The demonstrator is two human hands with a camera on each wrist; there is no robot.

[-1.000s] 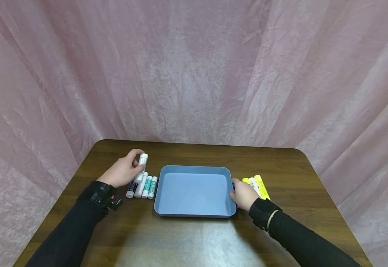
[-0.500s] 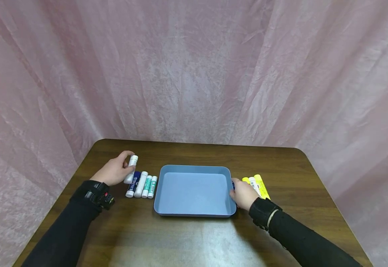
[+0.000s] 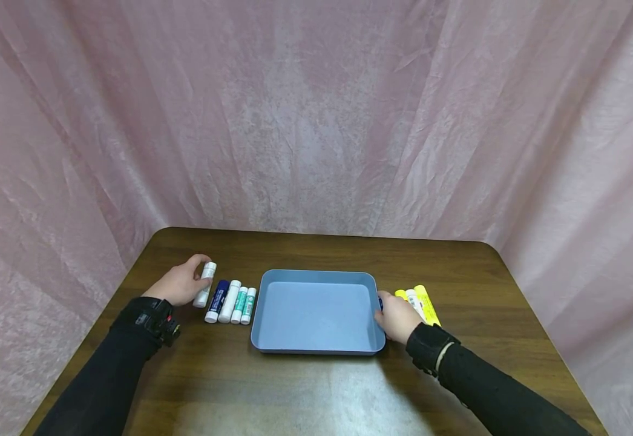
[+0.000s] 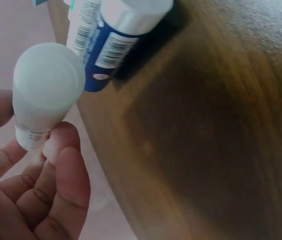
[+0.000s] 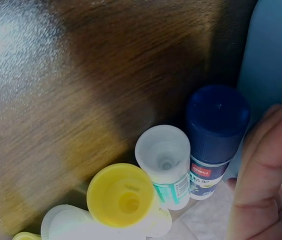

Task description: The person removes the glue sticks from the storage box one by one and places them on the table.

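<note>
A plain white glue stick (image 4: 48, 77) is pinched between the thumb and fingers of my left hand (image 3: 177, 284). Hand and stick are at the left end of a row of glue sticks. In that row lie a navy blue one (image 3: 216, 301), a white one (image 3: 230, 301) and two green-and-white ones. At the right edge of the blue tray (image 3: 316, 348) is my right hand (image 3: 400, 318), with bent fingers. Right beside them in the right wrist view is a blue-capped glue stick (image 5: 218, 115); I cannot tell whether they grip it.
To the right of the tray, a second row holds a green-and-white glue stick (image 5: 163, 155), a yellow one (image 3: 427, 304) and others, partly covered by my right hand. The wooden table (image 3: 316, 399) has a pink curtain (image 3: 316, 121) behind it.
My left hand has moved left and then down with the white glue stick, from above the row to its left end. The navy glue stick now shows fully. My right hand stays where it was.
</note>
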